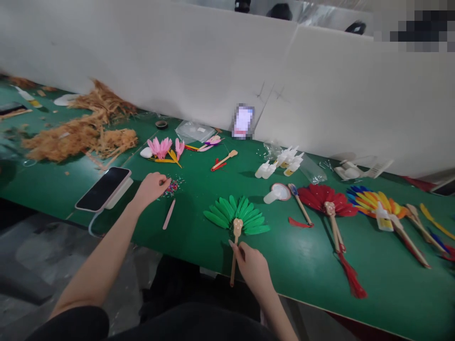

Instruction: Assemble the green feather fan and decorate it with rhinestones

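A green feather fan (237, 215) with a wooden handle lies on the green table (320, 270) near the front edge. My right hand (250, 265) pinches the handle partway down, fingers closed on it. My left hand (152, 186) reaches left to a small heap of coloured beads (172, 187), fingertips curled together over it; whether they hold a bead I cannot make out. A pink stick (169, 214) lies just below that hand. A phone (103, 188) rests on a white stand to the left.
Finished red (327, 200) and rainbow (373, 202) feather fans lie to the right. Pink feathers (161, 148), white glue bottles (284, 162) and a white cup (277, 193) sit mid-table. A heap of tan fibres (81, 132) fills the far left. A white partition (320, 90) backs the table.
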Available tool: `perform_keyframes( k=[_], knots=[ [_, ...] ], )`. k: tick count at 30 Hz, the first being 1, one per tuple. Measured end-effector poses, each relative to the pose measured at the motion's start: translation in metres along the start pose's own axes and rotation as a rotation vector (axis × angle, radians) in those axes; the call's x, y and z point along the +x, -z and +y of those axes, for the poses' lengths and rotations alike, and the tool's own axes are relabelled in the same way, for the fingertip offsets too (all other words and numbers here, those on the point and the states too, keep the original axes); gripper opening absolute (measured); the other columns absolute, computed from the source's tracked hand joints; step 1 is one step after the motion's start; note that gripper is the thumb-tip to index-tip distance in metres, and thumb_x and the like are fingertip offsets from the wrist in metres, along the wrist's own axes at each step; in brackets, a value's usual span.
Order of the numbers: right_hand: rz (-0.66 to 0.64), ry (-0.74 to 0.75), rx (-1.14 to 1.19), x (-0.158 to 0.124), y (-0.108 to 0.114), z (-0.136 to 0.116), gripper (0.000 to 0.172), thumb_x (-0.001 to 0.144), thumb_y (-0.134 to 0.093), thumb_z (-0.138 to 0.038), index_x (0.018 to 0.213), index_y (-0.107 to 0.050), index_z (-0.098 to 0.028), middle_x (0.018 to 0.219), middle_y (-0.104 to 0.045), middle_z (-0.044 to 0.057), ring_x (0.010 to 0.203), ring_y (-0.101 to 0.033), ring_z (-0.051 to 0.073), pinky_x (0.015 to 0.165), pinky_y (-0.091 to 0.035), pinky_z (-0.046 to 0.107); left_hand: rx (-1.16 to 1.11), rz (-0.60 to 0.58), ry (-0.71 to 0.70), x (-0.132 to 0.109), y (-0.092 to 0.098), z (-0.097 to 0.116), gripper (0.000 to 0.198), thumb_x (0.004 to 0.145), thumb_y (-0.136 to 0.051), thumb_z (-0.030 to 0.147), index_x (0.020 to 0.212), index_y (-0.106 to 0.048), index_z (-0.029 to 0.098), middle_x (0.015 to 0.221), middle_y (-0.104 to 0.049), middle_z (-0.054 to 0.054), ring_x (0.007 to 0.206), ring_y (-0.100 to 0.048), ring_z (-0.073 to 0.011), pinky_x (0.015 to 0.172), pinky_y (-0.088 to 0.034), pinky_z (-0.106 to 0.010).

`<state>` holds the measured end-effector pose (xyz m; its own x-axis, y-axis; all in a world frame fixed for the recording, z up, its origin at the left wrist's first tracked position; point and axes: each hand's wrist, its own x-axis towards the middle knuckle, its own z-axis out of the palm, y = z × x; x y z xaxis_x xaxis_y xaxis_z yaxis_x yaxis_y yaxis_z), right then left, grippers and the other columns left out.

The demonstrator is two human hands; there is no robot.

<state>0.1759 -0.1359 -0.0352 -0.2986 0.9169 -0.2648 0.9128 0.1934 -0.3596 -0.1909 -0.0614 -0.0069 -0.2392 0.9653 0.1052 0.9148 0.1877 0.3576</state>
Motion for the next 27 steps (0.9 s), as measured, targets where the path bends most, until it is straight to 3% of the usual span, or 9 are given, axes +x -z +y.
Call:
perform_keyframes(
  k=[4,8,11,16,21,27],
  knots=[
    [0.001,0.009,0.01,-0.001,-0.001,0.001,0.039,0.099,-0.043,-0.04,0.068,-0.057,-0.021,0.062,-0.07,0.002,0.056,-0.065,0.016,0.049,-0.022,0.026,0.027,0.077,0.065,-0.026,-0.004,0.003,0.031,0.083,-0.054,0.043,0.063,-0.042,0.022,0.061,-0.045,-0.002,0.063,-0.048,-0.0207,0.06,-0.031,-0.029],
    [-0.002,0.009,0.006,-0.001,-0.001,0.002,0.037,0.099,-0.044,-0.038,0.069,-0.058,-0.021,0.063,-0.07,0.002,0.056,-0.065,0.016,0.049,-0.022,0.027,0.084,0.075,0.083,-0.076,-0.024,0.021,0.043,0.082,-0.054,0.055,0.062,-0.034,0.023,0.059,-0.044,-0.003,0.068,-0.049,-0.0251,0.059,-0.027,-0.03],
    [-0.004,0.013,0.001,0.0,-0.002,0.003,0.037,0.099,-0.044,-0.038,0.069,-0.058,-0.021,0.063,-0.07,0.002,0.056,-0.065,0.017,0.049,-0.022,0.027,0.118,0.088,0.111,-0.102,-0.036,0.03,0.039,0.086,-0.048,0.053,0.064,-0.038,0.023,0.063,-0.045,-0.006,0.071,-0.05,-0.0267,0.061,-0.027,-0.032],
    [-0.001,0.02,-0.004,0.001,-0.003,0.003,0.038,0.099,-0.044,-0.037,0.068,-0.057,-0.021,0.062,-0.069,0.003,0.055,-0.064,0.017,0.049,-0.022,0.027,0.037,0.034,0.041,-0.105,-0.032,0.026,0.03,0.091,-0.036,0.035,0.065,-0.042,0.022,0.066,-0.048,-0.007,0.071,-0.049,-0.0248,0.065,-0.03,-0.034],
    [0.011,0.017,0.0,0.0,-0.004,0.003,0.038,0.099,-0.044,-0.037,0.067,-0.057,-0.021,0.061,-0.069,0.002,0.054,-0.064,0.016,0.048,-0.021,0.027,-0.168,-0.067,-0.097,-0.105,-0.028,0.033,0.031,0.089,-0.042,0.037,0.062,-0.044,0.022,0.065,-0.048,-0.003,0.07,-0.046,-0.022,0.07,-0.035,-0.035],
    [0.005,0.014,0.002,0.0,-0.005,0.002,0.039,0.099,-0.043,-0.038,0.067,-0.056,-0.021,0.063,-0.069,0.002,0.056,-0.064,0.017,0.05,-0.021,0.027,-0.485,-0.073,-0.001,-0.112,-0.042,0.053,0.033,0.084,-0.056,0.047,0.063,-0.048,0.022,0.065,-0.05,-0.002,0.07,-0.049,-0.0205,0.072,-0.041,-0.035]
  ],
)
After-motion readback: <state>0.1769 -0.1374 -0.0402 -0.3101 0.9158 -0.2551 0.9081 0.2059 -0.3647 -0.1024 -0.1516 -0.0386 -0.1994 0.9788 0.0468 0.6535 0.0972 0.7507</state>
